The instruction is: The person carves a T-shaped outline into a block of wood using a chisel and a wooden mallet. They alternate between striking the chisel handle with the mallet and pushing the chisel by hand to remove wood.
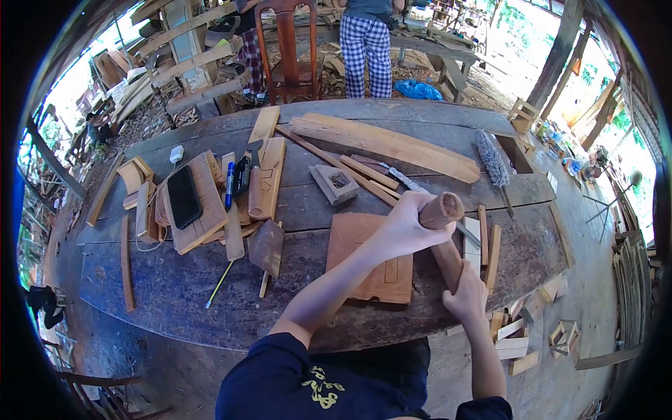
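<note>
A thick round wooden stick with a worn, rough end points up toward me, tilted over the right part of the bench. My left hand is closed around it near that upper end. Lower down, my right hand grips the same stick. Left of it, partly behind my left forearm, lies a reddish square board with a rectangle drawn on it. Just beyond my left hand are a greyish metal-looking tool, partly hidden, and narrow wooden strips. Its lower end is hidden by my right hand.
The dark plank bench carries a black phone on boards, a blue marker, a wooden-handled chisel, a hollowed block, a long plank and a grey brush. Offcuts lie on the floor; people stand behind.
</note>
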{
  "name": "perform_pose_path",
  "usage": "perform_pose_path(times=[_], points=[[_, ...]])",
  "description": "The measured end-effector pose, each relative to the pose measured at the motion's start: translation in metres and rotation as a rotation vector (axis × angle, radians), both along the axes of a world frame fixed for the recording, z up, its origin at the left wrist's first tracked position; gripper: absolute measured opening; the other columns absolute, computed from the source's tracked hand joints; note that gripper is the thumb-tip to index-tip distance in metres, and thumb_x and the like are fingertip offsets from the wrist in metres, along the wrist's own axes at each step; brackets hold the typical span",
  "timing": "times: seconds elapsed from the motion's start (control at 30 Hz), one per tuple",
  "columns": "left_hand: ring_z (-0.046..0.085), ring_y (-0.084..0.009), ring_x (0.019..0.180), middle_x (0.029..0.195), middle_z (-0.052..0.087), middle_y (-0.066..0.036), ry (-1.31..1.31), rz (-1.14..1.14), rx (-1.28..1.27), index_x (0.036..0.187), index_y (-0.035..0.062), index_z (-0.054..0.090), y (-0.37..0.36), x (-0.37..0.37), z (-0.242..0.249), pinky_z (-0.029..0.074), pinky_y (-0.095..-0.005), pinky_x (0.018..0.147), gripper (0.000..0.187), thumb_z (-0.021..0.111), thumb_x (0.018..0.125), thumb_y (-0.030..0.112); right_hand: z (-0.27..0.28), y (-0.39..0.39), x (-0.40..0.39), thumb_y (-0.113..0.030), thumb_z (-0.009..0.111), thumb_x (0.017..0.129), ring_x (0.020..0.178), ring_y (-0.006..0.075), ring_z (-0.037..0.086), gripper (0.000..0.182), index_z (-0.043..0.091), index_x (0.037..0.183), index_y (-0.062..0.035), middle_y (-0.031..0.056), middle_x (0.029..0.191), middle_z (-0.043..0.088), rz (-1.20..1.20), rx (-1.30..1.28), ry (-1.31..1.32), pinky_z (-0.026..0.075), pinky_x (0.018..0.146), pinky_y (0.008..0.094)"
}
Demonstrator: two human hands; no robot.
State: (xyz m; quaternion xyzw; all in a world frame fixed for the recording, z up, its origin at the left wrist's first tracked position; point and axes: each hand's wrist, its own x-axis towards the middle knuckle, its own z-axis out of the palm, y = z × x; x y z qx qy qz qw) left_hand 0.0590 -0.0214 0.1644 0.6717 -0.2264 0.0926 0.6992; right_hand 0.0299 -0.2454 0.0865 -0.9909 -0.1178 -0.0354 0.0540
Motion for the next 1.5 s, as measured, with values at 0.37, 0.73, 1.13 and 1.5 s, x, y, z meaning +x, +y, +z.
perform_pose_path(times=[0.37,0.73,1.13,1.5], points=[[0.051,-0.0034,0.063,0.065,0.057,0.004,0.061,0.033,-0.026,0.071,0.0035,0.059,0.003,-0.005,-0.001,0.040,-0.0224,0.058,0.013,0.069,0.077,0.010,0.118,-0.020,-0.032,-0.012,0.058,0.082,0.088,0.0377,0.062,0.051,0.043,0.129,0.0028,0.0259,0.097,0.061,0.169,0.664,0.028,0.047,0.080,0.0394],[0.044,-0.0037,0.059,0.060,0.051,0.003,-0.049,-0.073,0.075,0.077,0.0001,0.060,-0.010,-0.002,-0.001,0.037,-0.0254,0.054,0.010,0.066,0.075,0.007,0.179,-0.030,-0.071,-0.012,0.050,0.089,0.101,0.0390,0.059,0.051,0.035,0.134,0.0073,0.0292,0.108,0.057,0.308,0.633,-0.233,0.045,0.086,0.0377],[0.046,-0.0036,0.062,0.064,0.053,0.004,-0.036,-0.071,0.094,0.072,0.0020,0.059,-0.002,0.002,-0.001,0.038,-0.0245,0.057,0.011,0.067,0.077,0.008,0.186,-0.024,-0.069,-0.011,0.052,0.089,0.116,0.0340,0.051,0.050,0.035,0.134,0.0042,0.0265,0.121,0.052,0.342,0.505,-0.341,0.042,0.094,0.0391],[0.043,-0.0029,0.053,0.056,0.049,0.005,-0.022,-0.028,0.074,0.065,0.0044,0.055,0.001,0.005,-0.003,0.033,-0.0243,0.049,0.021,0.068,0.077,0.016,0.201,-0.009,-0.053,-0.040,0.047,0.095,0.060,0.0173,0.050,0.052,0.046,0.123,0.0040,0.0081,0.079,0.050,0.285,0.800,-0.180,0.044,0.060,0.0296]])
